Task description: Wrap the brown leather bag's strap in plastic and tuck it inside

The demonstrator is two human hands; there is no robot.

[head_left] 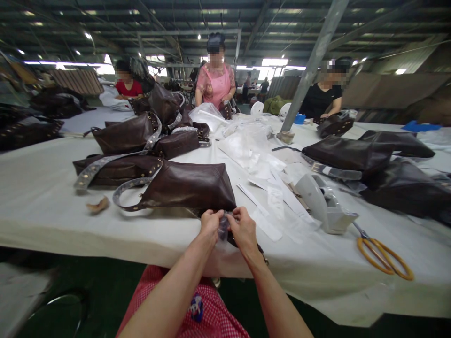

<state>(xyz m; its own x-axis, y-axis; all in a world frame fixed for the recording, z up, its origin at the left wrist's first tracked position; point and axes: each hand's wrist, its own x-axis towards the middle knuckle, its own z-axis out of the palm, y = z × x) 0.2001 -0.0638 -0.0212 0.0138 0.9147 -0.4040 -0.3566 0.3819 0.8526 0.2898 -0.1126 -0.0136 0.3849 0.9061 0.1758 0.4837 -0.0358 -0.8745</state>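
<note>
Some dark brown leather bags with gold studs (26, 131) sit at the far left. Next comes a small, curled tan scrap (97, 205) on the long white table cover (42, 197). Just behind it is a heap of more dark brown bags (123, 134), with straps wrapped in see-through plastic. A person in a red top (129, 88) is at the back. In the middle, one shiny dark brown leather bag (190, 185) lies on its side near the front edge, its strap looped out to the left. The left hand (211, 224) pinches a dark strip wrapped in see-through plastic (223, 229), right at the bag's near corner. A person in a pink apron (214, 90) stands far behind. The right hand (244, 227) pinches the same strip from the other side, so both hands are close together. Past them are crumpled clear plastic (246, 145) and flat white paper strips (268, 226). Further right stand a slanted grey pole (313, 70) and a chunky grey tape holder (327, 211). A person in a black shirt (322, 99) is behind. Last come more brown bags (347, 152) and metal scissors with orange handles (384, 257).
</note>
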